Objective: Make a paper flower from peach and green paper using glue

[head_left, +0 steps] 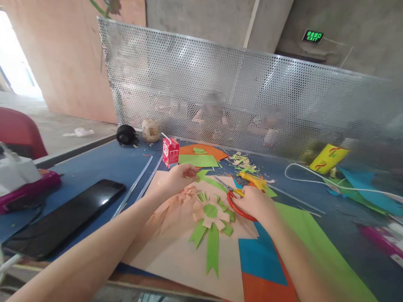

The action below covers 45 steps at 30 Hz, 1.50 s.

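Observation:
My left hand (180,176) is closed on one end of a green paper strip (211,181), fingers pinched together. In my right hand (252,200) is a pair of scissors (236,207) with red-orange handles; the blades point left beside the strip. Whether the blades touch the paper I cannot tell. Below both hands, a paper flower (210,211) of peach and green pieces lies on a peach sheet (183,261), with green notched tails spread under it. Crinkled peach paper strips (172,207) lie left of the flower.
A red drink carton (170,153) stands behind my left hand. Paper scraps (243,161) and a yellow glue gun (253,180) lie farther back. A black phone (68,216) rests at left. Blue paper (263,256) and a green sheet (317,249) lie at right. A perforated metal screen (191,79) borders the back.

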Each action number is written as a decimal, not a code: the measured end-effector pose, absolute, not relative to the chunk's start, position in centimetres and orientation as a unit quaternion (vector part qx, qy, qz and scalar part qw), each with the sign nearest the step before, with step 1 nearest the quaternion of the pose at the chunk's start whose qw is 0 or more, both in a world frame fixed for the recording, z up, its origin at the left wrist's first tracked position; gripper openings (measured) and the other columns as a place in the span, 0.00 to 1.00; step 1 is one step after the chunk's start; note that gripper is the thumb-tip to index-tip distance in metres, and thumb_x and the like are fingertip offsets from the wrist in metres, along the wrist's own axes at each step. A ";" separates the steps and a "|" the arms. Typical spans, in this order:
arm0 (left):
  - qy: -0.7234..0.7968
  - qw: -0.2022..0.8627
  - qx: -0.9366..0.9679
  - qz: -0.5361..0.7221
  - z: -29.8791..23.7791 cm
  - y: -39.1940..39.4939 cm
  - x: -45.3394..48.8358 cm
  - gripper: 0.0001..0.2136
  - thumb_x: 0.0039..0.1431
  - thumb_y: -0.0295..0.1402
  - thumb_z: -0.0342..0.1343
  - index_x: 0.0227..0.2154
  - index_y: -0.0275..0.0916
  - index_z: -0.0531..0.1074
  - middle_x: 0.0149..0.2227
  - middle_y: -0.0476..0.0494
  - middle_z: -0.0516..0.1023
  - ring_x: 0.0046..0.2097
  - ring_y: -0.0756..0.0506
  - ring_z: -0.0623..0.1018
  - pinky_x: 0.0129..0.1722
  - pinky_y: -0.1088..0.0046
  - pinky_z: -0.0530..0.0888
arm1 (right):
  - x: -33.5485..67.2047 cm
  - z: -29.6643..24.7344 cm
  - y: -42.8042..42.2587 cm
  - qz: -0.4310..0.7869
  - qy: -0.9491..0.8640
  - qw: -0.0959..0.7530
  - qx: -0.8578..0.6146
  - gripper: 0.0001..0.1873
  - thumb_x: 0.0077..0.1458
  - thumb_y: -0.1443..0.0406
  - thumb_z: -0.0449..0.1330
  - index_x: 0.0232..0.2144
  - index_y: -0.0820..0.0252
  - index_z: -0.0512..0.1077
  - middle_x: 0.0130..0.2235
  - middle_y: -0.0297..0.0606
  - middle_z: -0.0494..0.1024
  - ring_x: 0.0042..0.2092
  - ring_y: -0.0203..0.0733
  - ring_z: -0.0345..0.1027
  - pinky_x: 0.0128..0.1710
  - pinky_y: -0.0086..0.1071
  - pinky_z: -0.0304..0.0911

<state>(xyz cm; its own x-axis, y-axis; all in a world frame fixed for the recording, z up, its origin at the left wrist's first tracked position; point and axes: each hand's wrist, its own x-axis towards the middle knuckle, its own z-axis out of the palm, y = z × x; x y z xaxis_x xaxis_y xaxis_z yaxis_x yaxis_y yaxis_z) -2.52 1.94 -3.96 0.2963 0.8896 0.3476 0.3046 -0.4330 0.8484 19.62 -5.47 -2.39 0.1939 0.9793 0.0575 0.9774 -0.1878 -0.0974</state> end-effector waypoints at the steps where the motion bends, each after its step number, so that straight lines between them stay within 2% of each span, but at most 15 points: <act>1: 0.409 0.351 0.720 0.438 -3.8 1.9 -2.5 0.09 0.40 0.31 0.57 0.28 0.36 0.69 0.28 0.46 0.74 0.32 0.48 0.75 0.33 0.71 0.72 | 19.6 -2.5 -5.3 0.005 -0.628 0.052 -0.776 0.22 0.44 0.48 0.47 0.24 0.60 0.67 0.26 0.43 0.73 0.28 0.46 0.67 0.22 0.31 0.52; 6: 0.416 0.399 0.674 0.461 -3.2 1.6 -2.3 0.12 0.40 0.32 0.58 0.30 0.35 0.67 0.28 0.46 0.72 0.28 0.50 0.74 0.25 0.75 0.70 | 19.6 -3.2 -5.0 0.012 -0.621 0.068 -0.781 0.23 0.44 0.49 0.49 0.31 0.63 0.68 0.30 0.46 0.73 0.32 0.47 0.68 0.24 0.31 0.54; 11: 0.368 0.455 0.707 0.398 -3.2 0.1 -1.5 0.06 0.43 0.29 0.54 0.28 0.35 0.65 0.28 0.48 0.70 0.26 0.51 0.74 0.23 0.77 0.69 | 19.9 -3.4 -4.9 0.026 -0.650 0.106 -0.752 0.22 0.45 0.52 0.52 0.36 0.64 0.65 0.33 0.47 0.73 0.34 0.47 0.67 0.27 0.32 0.56; 13: 0.356 0.453 0.727 0.373 -3.2 -0.6 -1.0 0.05 0.43 0.28 0.53 0.27 0.35 0.66 0.28 0.48 0.70 0.28 0.50 0.74 0.23 0.77 0.69 | 19.8 -3.2 -4.9 0.004 -0.694 0.149 -0.704 0.19 0.45 0.54 0.53 0.34 0.62 0.67 0.35 0.47 0.72 0.39 0.48 0.66 0.33 0.34 0.58; 16: 0.354 0.454 0.738 0.351 -3.2 -1.4 -0.3 0.06 0.43 0.26 0.52 0.28 0.36 0.67 0.26 0.48 0.71 0.28 0.50 0.74 0.23 0.78 0.69 | 19.1 -2.7 -5.2 -0.006 -0.747 0.267 -0.609 0.14 0.45 0.58 0.54 0.33 0.59 0.68 0.38 0.43 0.72 0.43 0.46 0.63 0.41 0.36 0.57; 18: 0.359 0.457 0.738 0.344 -3.2 -1.8 0.0 0.07 0.42 0.25 0.52 0.28 0.36 0.67 0.25 0.49 0.70 0.27 0.50 0.74 0.21 0.79 0.68 | 18.6 -2.6 -5.3 0.059 -0.758 0.318 -0.566 0.11 0.47 0.60 0.54 0.33 0.57 0.69 0.36 0.39 0.73 0.39 0.41 0.66 0.38 0.33 0.60; 21: 0.352 0.467 0.738 0.338 -3.4 -2.1 0.3 0.06 0.43 0.26 0.51 0.27 0.37 0.66 0.23 0.50 0.70 0.25 0.50 0.74 0.20 0.78 0.68 | 18.0 -2.8 -5.5 0.153 -0.755 0.338 -0.541 0.07 0.47 0.64 0.53 0.29 0.57 0.70 0.31 0.35 0.75 0.32 0.37 0.68 0.32 0.29 0.62; 24: 0.340 0.472 0.745 0.326 -3.7 -2.3 0.5 0.04 0.44 0.27 0.51 0.26 0.38 0.64 0.21 0.52 0.68 0.24 0.50 0.74 0.20 0.78 0.68 | 17.6 -2.9 -5.6 0.191 -0.744 0.355 -0.533 0.06 0.47 0.64 0.53 0.27 0.58 0.69 0.30 0.34 0.74 0.31 0.36 0.68 0.31 0.29 0.62; 30: 0.351 0.446 0.752 0.335 -4.2 -2.5 0.8 0.08 0.44 0.28 0.52 0.30 0.38 0.63 0.28 0.49 0.70 0.28 0.50 0.74 0.21 0.78 0.69 | 17.3 -2.9 -5.8 0.194 -0.721 0.392 -0.537 0.09 0.48 0.60 0.52 0.26 0.58 0.68 0.28 0.35 0.73 0.31 0.37 0.67 0.30 0.29 0.62; 35: 0.355 0.443 0.768 0.298 -4.4 -2.5 0.9 0.08 0.43 0.30 0.52 0.30 0.38 0.62 0.27 0.50 0.69 0.24 0.51 0.73 0.19 0.78 0.67 | 17.4 -3.1 -5.5 0.179 -0.708 0.420 -0.539 0.10 0.47 0.58 0.53 0.23 0.59 0.67 0.26 0.35 0.72 0.28 0.38 0.67 0.29 0.30 0.62; 40: 0.389 0.371 0.800 0.266 -3.6 -2.6 0.4 0.09 0.44 0.34 0.51 0.31 0.39 0.64 0.26 0.49 0.70 0.27 0.49 0.73 0.21 0.77 0.66 | 17.6 -3.0 -5.5 0.203 -0.709 0.416 -0.532 0.12 0.49 0.57 0.51 0.23 0.59 0.66 0.23 0.33 0.70 0.26 0.36 0.64 0.27 0.28 0.59; 42: 0.434 0.286 0.816 0.252 -3.1 -2.9 0.0 0.12 0.45 0.40 0.50 0.32 0.40 0.65 0.25 0.49 0.71 0.27 0.48 0.73 0.23 0.76 0.66 | 17.8 -2.9 -5.4 0.186 -0.710 0.399 -0.550 0.12 0.50 0.58 0.50 0.22 0.59 0.63 0.22 0.31 0.68 0.25 0.35 0.62 0.27 0.28 0.57; 45: 0.505 0.135 0.828 0.200 -2.6 -3.5 -0.5 0.20 0.40 0.51 0.50 0.32 0.40 0.65 0.25 0.47 0.71 0.27 0.45 0.72 0.24 0.73 0.63 | 17.9 -3.0 -5.4 0.136 -0.719 0.353 -0.583 0.12 0.51 0.59 0.47 0.21 0.58 0.59 0.20 0.30 0.63 0.24 0.35 0.59 0.26 0.28 0.54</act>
<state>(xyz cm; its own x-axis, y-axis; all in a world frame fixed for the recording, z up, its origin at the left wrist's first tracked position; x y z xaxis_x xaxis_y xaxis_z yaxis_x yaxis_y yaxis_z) -0.49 -3.49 -2.55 0.4090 0.8914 0.1952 0.7837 -0.4527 0.4253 17.92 -5.39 -2.99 -0.0702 0.9343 0.3495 0.7423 0.2830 -0.6074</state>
